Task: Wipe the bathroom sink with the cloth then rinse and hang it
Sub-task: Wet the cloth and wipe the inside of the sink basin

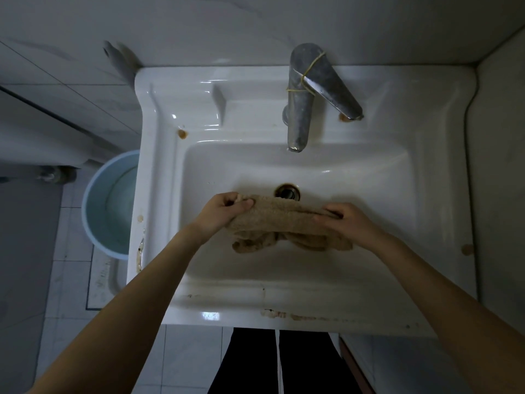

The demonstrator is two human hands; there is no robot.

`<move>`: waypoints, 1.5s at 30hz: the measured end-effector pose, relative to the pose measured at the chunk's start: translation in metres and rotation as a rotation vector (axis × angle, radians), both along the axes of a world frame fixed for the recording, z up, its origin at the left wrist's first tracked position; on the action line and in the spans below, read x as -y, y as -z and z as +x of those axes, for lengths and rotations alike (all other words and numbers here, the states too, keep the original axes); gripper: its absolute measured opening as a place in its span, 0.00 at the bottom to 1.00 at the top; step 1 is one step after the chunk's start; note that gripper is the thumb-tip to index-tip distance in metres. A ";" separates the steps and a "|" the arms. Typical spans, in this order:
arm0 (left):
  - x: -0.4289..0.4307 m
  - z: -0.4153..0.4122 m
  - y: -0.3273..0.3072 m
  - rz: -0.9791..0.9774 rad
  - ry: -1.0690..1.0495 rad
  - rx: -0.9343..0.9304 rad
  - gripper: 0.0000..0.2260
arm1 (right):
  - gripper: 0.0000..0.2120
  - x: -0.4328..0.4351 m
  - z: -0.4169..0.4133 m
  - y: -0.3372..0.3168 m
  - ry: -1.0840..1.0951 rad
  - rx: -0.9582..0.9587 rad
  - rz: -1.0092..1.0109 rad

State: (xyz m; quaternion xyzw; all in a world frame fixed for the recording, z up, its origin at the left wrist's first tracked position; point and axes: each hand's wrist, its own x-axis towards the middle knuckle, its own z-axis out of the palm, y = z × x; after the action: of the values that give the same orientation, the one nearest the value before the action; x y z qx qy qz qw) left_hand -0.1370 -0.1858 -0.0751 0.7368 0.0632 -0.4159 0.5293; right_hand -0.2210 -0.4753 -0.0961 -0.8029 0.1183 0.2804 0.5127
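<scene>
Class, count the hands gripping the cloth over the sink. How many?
2. The left hand pinches the left end of the tan terry cloth; the right hand grips its right end, over the white ceramic sink.

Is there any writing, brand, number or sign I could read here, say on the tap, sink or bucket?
None to read. The tap, the sink, the blue bucket and the cloth that the left hand and right hand grip bear no visible lettering or numbers.

My left arm reaches in from 7 o'clock, my right from 5 — left hand [221,213] and right hand [353,223], fingers curled, pinch the cloth [281,220] ends.
</scene>
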 end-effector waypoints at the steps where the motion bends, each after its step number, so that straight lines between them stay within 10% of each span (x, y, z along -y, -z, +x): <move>1: 0.000 0.001 0.000 -0.007 -0.031 -0.029 0.18 | 0.13 0.003 0.001 -0.001 0.061 -0.005 0.053; 15: 0.027 0.041 -0.083 -0.209 -0.250 0.129 0.13 | 0.21 0.020 0.044 -0.083 0.574 0.174 0.234; 19: 0.026 0.037 -0.099 -0.293 -0.209 0.182 0.11 | 0.06 0.030 0.040 -0.108 0.505 0.260 0.235; 30: -0.007 -0.038 0.012 0.337 0.360 0.104 0.12 | 0.10 0.022 -0.037 -0.019 0.002 -0.117 -0.139; 38: 0.019 0.008 0.024 0.341 0.211 0.407 0.10 | 0.07 0.039 0.002 0.015 0.074 0.153 -0.330; 45: 0.045 0.023 0.042 0.757 0.231 0.719 0.19 | 0.12 0.024 0.039 0.041 0.109 0.426 -0.569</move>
State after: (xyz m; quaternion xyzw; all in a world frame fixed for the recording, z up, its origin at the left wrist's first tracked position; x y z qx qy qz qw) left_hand -0.1141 -0.2310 -0.1168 0.9743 -0.0581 -0.1411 0.1655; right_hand -0.1823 -0.4993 -0.1374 -0.9463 0.1248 0.0349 0.2961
